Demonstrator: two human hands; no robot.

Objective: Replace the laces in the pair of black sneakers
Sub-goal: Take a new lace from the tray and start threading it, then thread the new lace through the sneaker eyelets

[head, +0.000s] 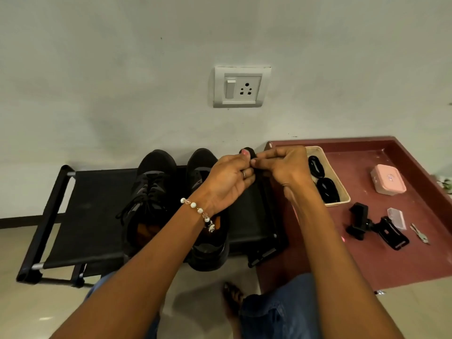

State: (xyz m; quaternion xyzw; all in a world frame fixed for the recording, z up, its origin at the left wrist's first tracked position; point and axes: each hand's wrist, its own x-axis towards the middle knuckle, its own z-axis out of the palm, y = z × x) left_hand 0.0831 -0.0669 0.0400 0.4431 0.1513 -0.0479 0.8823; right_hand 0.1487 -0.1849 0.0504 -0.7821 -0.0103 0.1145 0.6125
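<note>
Two black sneakers stand side by side on a low black rack [97, 192], toes toward the wall. The left sneaker [149, 199] is laced, with loose lace ends trailing to its left. My forearm partly covers the right sneaker [208, 245]. Above and right of that shoe, my left hand [230, 177] and my right hand [286, 167] meet and pinch a small bundle of black lace [250, 152] between their fingertips. More coiled black laces [322, 182] lie in a beige tray [342, 201] to the right.
A dark red table [381, 255] at the right carries the tray, a pink box [387, 179], a black phone clamp [374, 227], a small clear plastic case [396, 217] and keys [419, 233]. A wall socket [241, 86] is straight ahead. My knee and sandalled foot are below.
</note>
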